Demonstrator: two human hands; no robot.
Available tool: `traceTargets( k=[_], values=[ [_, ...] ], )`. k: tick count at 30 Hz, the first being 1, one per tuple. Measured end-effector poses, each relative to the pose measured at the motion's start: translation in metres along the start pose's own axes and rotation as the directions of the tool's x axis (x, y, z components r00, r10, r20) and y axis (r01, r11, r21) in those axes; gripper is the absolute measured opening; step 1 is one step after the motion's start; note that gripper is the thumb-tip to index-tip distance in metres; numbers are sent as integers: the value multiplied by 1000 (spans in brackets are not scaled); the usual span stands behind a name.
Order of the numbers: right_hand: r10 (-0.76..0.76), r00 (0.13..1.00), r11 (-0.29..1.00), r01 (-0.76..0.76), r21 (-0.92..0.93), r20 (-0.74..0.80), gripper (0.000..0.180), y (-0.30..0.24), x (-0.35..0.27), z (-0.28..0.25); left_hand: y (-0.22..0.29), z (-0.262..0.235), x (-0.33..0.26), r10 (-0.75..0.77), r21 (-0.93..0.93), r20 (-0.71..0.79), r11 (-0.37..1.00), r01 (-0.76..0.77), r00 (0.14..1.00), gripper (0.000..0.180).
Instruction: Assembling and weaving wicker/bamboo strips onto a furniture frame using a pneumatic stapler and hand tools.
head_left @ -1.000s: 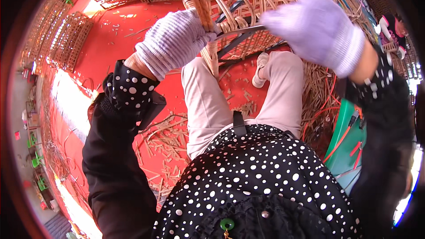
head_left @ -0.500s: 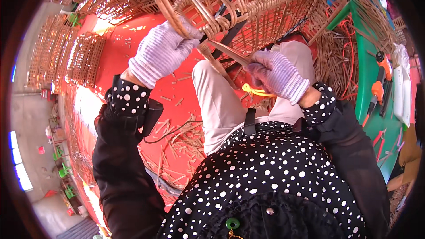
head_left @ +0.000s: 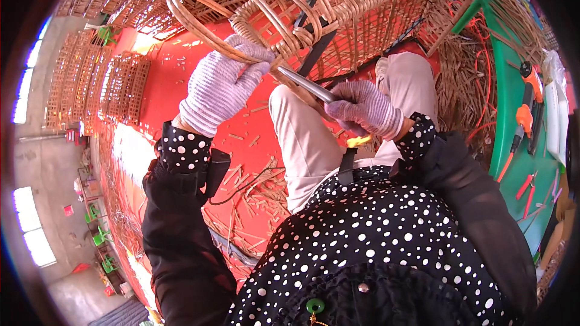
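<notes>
Left hand (head_left: 220,87) grip closed on cane loop (head_left: 193,24); right hand (head_left: 362,107) clasps metal tool (head_left: 305,84); red floor (head_left: 175,84) littered with cane scraps (head_left: 254,193).

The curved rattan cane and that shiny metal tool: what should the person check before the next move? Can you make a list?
1. Left hand in its knitted glove has a firm grip on the curved rattan cane: ok.
2. Right hand holds the slim shiny metal tool: ok.
3. Tool tip sits at the woven rattan frame, close beside the left hand's fingers: not ok, very near.
4. Both hands gloved: ok.
5. Small flame-like orange glow under the right hand, near the sleeve: cannot tell what it is.
6. Red floor strewn with cane scraps around the legs: not ok.
</notes>
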State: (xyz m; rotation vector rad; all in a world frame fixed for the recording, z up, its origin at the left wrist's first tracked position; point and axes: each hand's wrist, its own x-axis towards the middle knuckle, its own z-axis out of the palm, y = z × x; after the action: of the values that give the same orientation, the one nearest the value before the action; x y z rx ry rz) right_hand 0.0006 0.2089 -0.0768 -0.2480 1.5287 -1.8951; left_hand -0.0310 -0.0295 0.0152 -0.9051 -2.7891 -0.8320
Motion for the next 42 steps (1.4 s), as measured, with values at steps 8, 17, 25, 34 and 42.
traceTargets(
  k=[8,17,25,34,42],
  values=[
    [229,963,933,-259,249,145,18,-63,-30,19,-15,6,3,215,292,-103,940,-177,971,24],
    [-593,805,528,384,-757,-5,42,-8,-27,15,-27,6,10,196,94,-73,978,-189,978,16],
    [-563,824,81,124,-989,58,52,-25,-38,32,-28,7,11,147,18,-39,989,-146,988,16],
    [-490,872,-198,-104,-975,7,68,-22,-39,45,-21,15,12,154,-151,-111,974,-170,982,12],
    [-478,875,-258,-53,-965,80,25,-76,-39,59,-21,19,6,125,-165,-135,975,-147,983,10]
  ],
)
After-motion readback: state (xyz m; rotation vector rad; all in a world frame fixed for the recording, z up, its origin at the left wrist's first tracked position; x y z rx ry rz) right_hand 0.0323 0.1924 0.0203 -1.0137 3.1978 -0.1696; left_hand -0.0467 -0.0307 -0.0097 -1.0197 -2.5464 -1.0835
